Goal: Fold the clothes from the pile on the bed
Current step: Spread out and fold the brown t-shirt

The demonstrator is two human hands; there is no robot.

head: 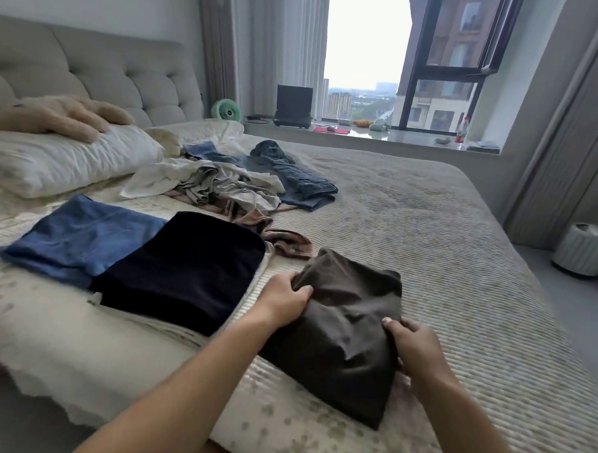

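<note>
The dark brown garment point(348, 327) is located nearest the viewer, lying on the bed point(477, 268) in a partly folded, roughly rectangular bundle. Its left upper edge is pinched by the left hand point(284, 299), with the fingers point(303, 290) curled over the cloth. Its right edge is gripped by the right hand point(412, 347), thumb on top and the remaining fingers tucked at the side; how far they reach beneath cannot be determined.

Risk 1: the far corner of the bundle is raised and creased. If the bundle is lifted by the edges only, the inner layers are judged likely to slide and the fold to open.

Risk 2: the near corner lies close to the mattress edge. A pull toward the body could drag it over the edge.

Just beside, to the left, a folded black garment point(186, 269) is laid flat, with a folded blue garment point(81, 237) touching its far left side. If the brown bundle is swung across carelessly, these two could be disturbed or their edges flipped.

Beyond, a brown patterned item point(286, 241) trails out from the unfolded pile point(231, 182), close to the black garment. It could be caught and dragged during placement.

Farther off, a pillow point(64, 158) rests by the headboard point(109, 67), well apart from the work area.
</note>
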